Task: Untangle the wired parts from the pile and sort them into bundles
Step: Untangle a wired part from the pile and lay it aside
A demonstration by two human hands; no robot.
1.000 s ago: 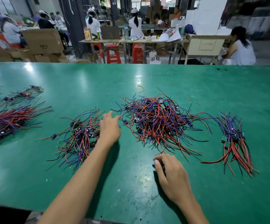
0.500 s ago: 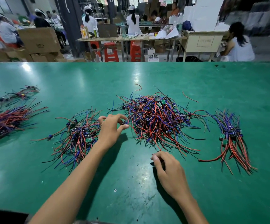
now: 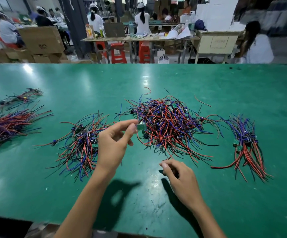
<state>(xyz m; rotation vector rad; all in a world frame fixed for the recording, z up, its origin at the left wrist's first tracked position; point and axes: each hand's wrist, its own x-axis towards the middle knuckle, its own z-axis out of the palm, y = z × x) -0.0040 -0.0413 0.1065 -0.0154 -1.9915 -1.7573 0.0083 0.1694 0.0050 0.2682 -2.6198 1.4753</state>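
Lying at the far left of the green table (image 3: 208, 79), a flattened bundle of red and purple wires (image 3: 7, 126) sits below a smaller loose cluster (image 3: 19, 97). Next along, a half-sorted bundle (image 3: 80, 145) spreads just beside the left hand (image 3: 112, 146), which is raised off the table with thumb and forefinger pinched on a small green board (image 3: 141, 126) at the near-left edge of the main pile (image 3: 168, 127). The other fingers of that hand are loosely curled. Whether the board's wires are already free of the pile cannot be told; they seem to run back into the tangle.

Below the pile, the right hand (image 3: 179, 179) hovers low over the table with fingers curled in; it may be pinching a thin wire end, but that is too small to confirm. At the far right lies a tidy bundle (image 3: 246, 143), its small boards gathered at one end and its wires trailing toward the near edge.

The main risk, as I judge it, is dragging: if the pinched board is pulled while its wires are looped among others, neighbouring parts could come along and spill into the left bundle, or a solder joint could tear. A stray red wire (image 3: 148, 90) behind the pile could also be missed.
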